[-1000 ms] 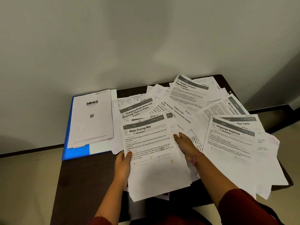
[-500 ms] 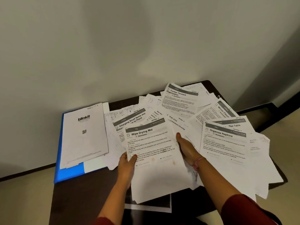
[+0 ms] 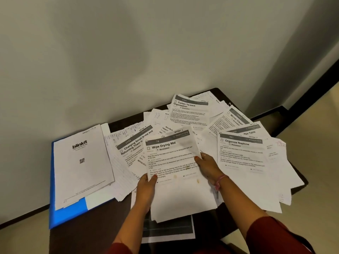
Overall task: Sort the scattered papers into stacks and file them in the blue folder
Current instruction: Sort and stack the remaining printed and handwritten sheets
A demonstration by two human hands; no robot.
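Note:
I hold a thin stack of white sheets (image 3: pixel 176 180), topped by a page headed "Wipe Drying Mat", above the middle of the dark table. My left hand (image 3: pixel 146 187) pinches its left edge, thumb on top. My right hand (image 3: pixel 208 166) grips its right edge. Scattered printed papers (image 3: pixel 242 158) fan out behind and to the right. The blue folder (image 3: pixel 69 213) lies at the table's left end, with a "blinkit" sheet (image 3: pixel 80 165) and other pages on top of it.
The dark brown table (image 3: pixel 91 233) stands against a pale wall. A sheet with a dark printed block (image 3: pixel 168 230) lies under the held stack near the front edge. Papers overhang the table's right side above beige floor (image 3: pixel 319 180).
The held stack has lifted slightly and tilted, uncovering the dark-printed sheet beneath. Both hands kept their hold. The camera view shifted a little to the left and up.

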